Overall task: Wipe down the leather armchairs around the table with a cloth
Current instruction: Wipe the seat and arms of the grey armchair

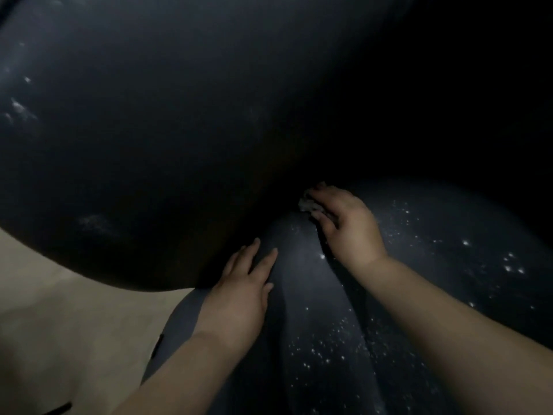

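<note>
Right hand (347,223) has its fingers (321,218) curled round a small bunched cloth (309,205), pushed into the dark crease where the armchair (149,130) backrest meets the seat cushion (317,310). Left hand (242,292) lies flat, fingers straight, holding nothing, resting at the crease edge. Risks: light is v. poor, so white specks on the seat (508,268) may get missed; cloth is wadded so small that bare fingers, not cloth, may rub the leather, smearing it; it could also slip into the gap & get lost. Pale floor (59,295) sits at left.
</note>
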Available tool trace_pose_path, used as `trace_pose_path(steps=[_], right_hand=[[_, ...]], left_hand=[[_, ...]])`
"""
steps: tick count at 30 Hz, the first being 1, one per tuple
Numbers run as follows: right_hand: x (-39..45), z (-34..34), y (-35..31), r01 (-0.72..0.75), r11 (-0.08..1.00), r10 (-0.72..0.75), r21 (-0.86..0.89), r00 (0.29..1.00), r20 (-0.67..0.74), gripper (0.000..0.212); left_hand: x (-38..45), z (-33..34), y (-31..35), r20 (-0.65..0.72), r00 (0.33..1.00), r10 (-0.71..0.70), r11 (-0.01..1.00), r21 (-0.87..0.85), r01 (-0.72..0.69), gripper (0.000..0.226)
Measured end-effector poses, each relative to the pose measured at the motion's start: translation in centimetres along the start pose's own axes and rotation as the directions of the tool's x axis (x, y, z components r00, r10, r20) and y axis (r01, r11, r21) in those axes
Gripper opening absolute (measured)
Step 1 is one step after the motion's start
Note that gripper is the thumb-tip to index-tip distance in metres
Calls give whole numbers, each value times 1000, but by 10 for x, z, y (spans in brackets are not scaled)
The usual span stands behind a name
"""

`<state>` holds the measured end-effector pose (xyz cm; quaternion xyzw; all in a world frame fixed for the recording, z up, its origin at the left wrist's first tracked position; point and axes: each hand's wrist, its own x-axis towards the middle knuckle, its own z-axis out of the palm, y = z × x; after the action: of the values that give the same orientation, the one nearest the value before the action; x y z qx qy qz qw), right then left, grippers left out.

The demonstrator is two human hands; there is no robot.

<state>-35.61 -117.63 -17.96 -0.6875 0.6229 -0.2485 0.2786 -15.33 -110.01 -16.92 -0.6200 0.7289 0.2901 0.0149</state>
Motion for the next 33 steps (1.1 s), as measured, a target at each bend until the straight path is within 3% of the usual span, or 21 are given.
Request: trace_pose_path(steps=[4,7,9,12,14,17,21,27,33], right_hand=[[-22,-6,4,157,986,-150,-58,984,97,41],[-2,-10,4,46,994,-46,-101,999,9,44],[19,2,-9,-55,996,53,-68,998,-34,33],[20,28,-30,46,994,-23,-97,974,226,30],[5,22,-28,164,985,-139,-58,942,307,29],[-8,-5,-9,254,966,-242,-41,952,190,30],[0,-3,2,45,996,-43,-80,999,29,35],[-2,15,-15,269,963,-262,-26,953,150,26],[-25,-15,17,99,993,-103,-67,993,-56,32]], left_hand=[[-1,-2,1,-7,1000,-7,1000,-3,7,55],[-4,-2,1,-8,1000,-4,1000,-5,4,56],[-6,1,1,-20,1000,-1,1000,7,1,57],[-9,2,0,-27,1000,-2,1000,14,2,56],[-10,1,-2,-33,999,-11,1000,4,11,55],[-12,0,-4,-36,999,-9,1000,-9,9,53],[-13,-2,0,-34,999,-23,1000,-18,22,52],[-12,-3,12,-59,997,-52,999,4,52,51],[1,-6,19,-57,997,-46,999,-21,45,51]])
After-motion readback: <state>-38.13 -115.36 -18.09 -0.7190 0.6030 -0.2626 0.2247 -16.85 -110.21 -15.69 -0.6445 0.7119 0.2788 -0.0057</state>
